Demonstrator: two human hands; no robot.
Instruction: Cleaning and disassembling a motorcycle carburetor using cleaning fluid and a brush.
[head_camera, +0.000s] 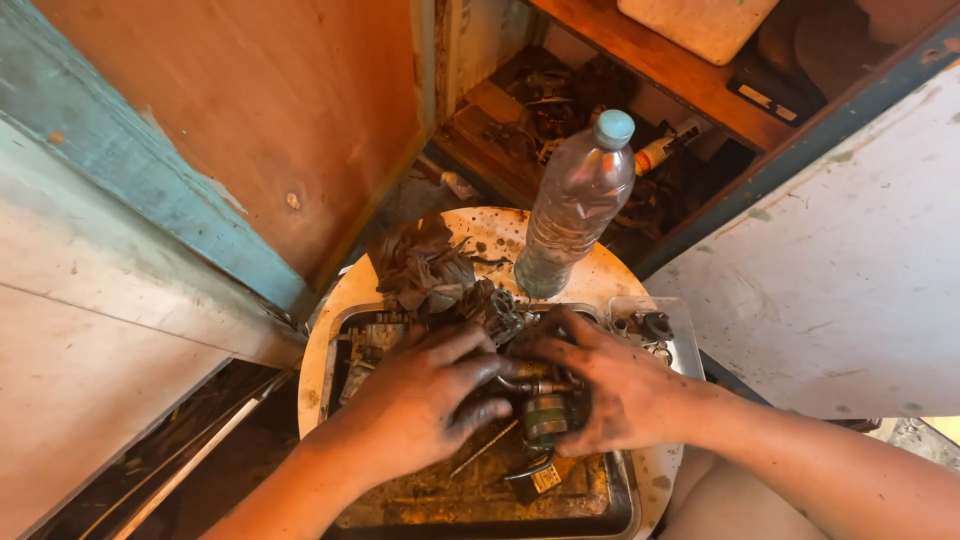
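Note:
Both my hands are over a dirty metal tray (618, 490) on a round white stool top (500, 225). My left hand (425, 395) and my right hand (605, 385) are smeared with black grease and together grip a small greasy metal engine part (545, 412) with a greenish round body and a brass-coloured fitting. The part sits just above the tray's middle, partly hidden by my fingers. A thin metal rod (485, 447) lies in the tray below my left hand.
A clear plastic bottle with a pale blue cap (578, 205) stands upright at the back of the stool. A dark crumpled rag (425, 265) lies left of it. A small clear container (652, 325) with small parts sits at the right. Cluttered wooden shelves are behind.

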